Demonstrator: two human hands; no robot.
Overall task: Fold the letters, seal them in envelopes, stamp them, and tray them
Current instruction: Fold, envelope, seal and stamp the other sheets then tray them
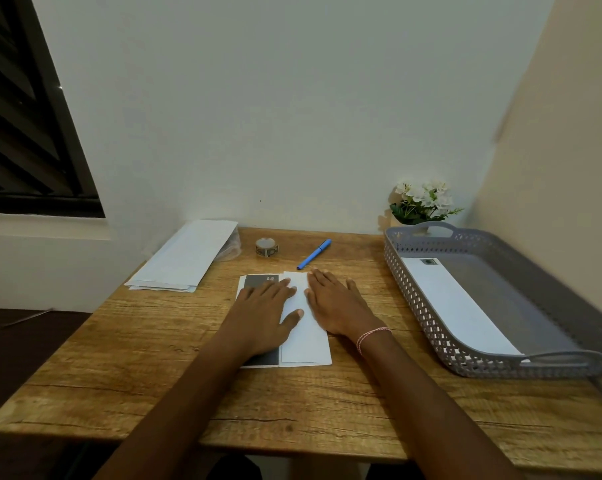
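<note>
Letter (306,336): mid-frame on worktop (154,358), partly folded.
Left hand (261,315): fingers straight, together, pressing flat.
Right hand (337,306): fingers slightly spread, also pressing flat.
Crease (280,356): align edges first, then press firmly outward.

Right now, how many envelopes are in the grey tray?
1: a stamped white envelope lies flat along the left side of the grey tray. Others could be hidden beneath it.
</note>
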